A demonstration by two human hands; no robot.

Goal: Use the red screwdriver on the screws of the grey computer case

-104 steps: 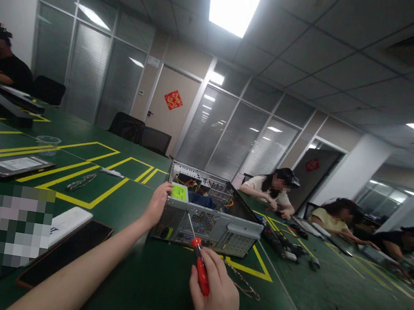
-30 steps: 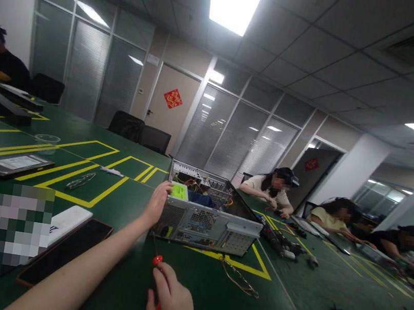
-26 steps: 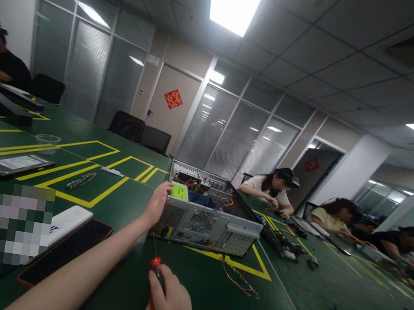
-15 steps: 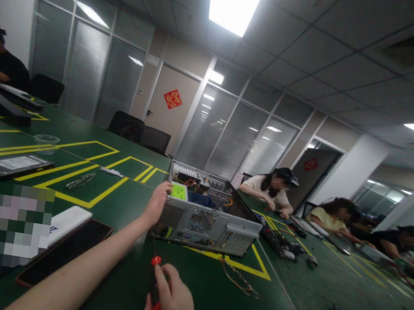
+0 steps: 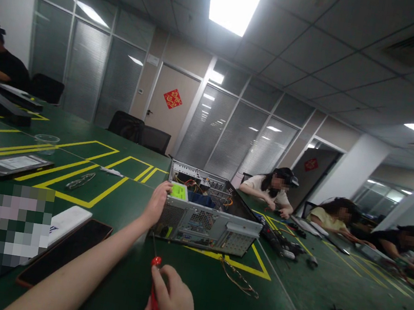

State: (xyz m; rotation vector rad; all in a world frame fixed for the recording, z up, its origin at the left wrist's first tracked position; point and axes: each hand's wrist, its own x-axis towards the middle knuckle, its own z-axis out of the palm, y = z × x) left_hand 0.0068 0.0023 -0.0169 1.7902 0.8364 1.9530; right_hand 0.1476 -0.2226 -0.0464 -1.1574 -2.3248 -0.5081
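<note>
An open computer case [image 5: 215,229] lies on the green table, with its perforated back panel toward me and coloured wires inside. My left hand [image 5: 156,204] has its fingers closed over the case's left edge, beside a part with a yellow-green label [image 5: 178,191]. In my right hand [image 5: 173,303] is a red and black screwdriver [image 5: 156,261], gripped by its handle. Its thin shaft points up to the lower left corner of the back panel. I cannot tell whether the tip sits in a screw.
To the left lie a hard drive [image 5: 13,165], a phone [image 5: 65,253], a white box [image 5: 68,225] and a clear plastic cup [image 5: 46,143]. A wire loop [image 5: 239,278] rests before the case. Dark parts and cables [image 5: 283,241] lie right. Several people sit around.
The screwdriver handle has turned in my right hand, showing more red now, and the fingers have shifted slightly. My left hand and the case stay in place.
</note>
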